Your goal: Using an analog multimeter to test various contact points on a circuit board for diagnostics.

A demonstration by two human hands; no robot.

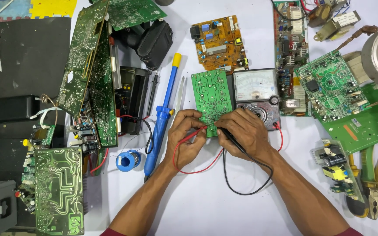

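A small green circuit board point(211, 94) lies solder side up in the middle of the white table. My left hand point(184, 135) pinches a red test probe point(196, 133), its tip on the board's near edge. My right hand point(243, 131) grips a black test probe point(232, 139), also pressed to that edge. Red and black leads point(241, 190) loop toward me and run to an analog multimeter point(256, 97) just right of the board.
A blue desoldering pump point(162, 116), tweezers point(179, 98) and a solder spool point(128, 160) lie left of my hands. Many other circuit boards point(86, 74) ring the table. Yellow-green pliers point(375, 175) rest at the right. An orange board point(220, 41) sits behind.
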